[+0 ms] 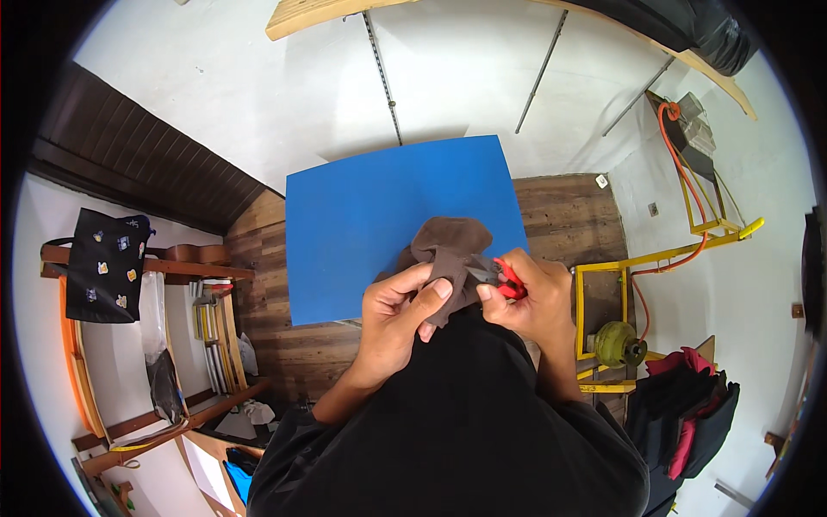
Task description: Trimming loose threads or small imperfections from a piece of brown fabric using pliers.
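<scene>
A piece of brown cloth (452, 237), bunched and folded, is held up in front of my chest, over the near edge of the blue tabletop (370, 215). My left hand (398, 314) pinches it between thumb and fingers at its lower left. Closed round small red-handled snips (512, 280), my right hand (538, 297) is just right of the cloth. The snips' grey blades point left and meet the cloth's right side. Whether the blades are apart or together is too small to tell. Folds hide part of the cloth's underside.
Left of the table stands a wooden shelf (194, 267) with a black patterned bag (108, 267) hanging on it. A yellow metal frame (581, 319), a green gas cylinder (618, 345) and an orange hose (680, 172) are at the right. Dark and red cloths (689, 405) are piled lower right.
</scene>
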### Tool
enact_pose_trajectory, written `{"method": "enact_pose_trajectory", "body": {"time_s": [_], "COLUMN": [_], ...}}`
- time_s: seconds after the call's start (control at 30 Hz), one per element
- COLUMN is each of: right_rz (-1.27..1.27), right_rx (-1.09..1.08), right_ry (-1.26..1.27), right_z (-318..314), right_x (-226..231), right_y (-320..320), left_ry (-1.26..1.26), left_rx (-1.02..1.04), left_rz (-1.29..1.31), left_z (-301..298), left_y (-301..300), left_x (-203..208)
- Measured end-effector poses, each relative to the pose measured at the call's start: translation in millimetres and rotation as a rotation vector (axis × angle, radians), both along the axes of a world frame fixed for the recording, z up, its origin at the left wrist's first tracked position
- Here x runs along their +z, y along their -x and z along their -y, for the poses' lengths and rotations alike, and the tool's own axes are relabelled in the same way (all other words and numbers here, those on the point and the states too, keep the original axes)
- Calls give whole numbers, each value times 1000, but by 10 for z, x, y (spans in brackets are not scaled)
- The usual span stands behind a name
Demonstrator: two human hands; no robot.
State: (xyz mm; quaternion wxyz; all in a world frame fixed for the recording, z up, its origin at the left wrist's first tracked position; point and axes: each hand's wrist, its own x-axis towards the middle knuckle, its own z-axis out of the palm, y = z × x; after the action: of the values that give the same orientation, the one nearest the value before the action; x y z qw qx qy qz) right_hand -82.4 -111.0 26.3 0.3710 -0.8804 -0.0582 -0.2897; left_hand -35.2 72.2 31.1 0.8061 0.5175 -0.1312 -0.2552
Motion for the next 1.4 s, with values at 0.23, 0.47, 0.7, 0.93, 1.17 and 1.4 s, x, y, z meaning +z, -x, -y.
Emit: {"method": "enact_pose_trajectory", "body": {"time_s": [0.23, 0.47, 0.7, 0.93, 1.17, 1.4], "right_rz": [-20, -65, -67, -40, -111, -147], "right_rx": [-68, 40, 35, -153, 33, 42], "right_ry": [-45, -63, -54, -386, -162, -463], "right_z": [-67, -74, -68, -16, -18, -198], "right_x": [-17, -30, -6, -15, -16, 15], "right_y": [1, 7, 18, 72, 48, -1], "left_ry": [2, -4, -37, -13, -18, -16], "left_rx": [13, 5, -5, 1, -1, 5], "left_rz": [-18, -2, 23, 18, 4, -20], "left_z": [-18, -36, -41, -21, -14, 17], "left_y": [20, 36, 48, 47, 46, 24], "left_x": [26, 9, -9, -4, 26, -56]}}
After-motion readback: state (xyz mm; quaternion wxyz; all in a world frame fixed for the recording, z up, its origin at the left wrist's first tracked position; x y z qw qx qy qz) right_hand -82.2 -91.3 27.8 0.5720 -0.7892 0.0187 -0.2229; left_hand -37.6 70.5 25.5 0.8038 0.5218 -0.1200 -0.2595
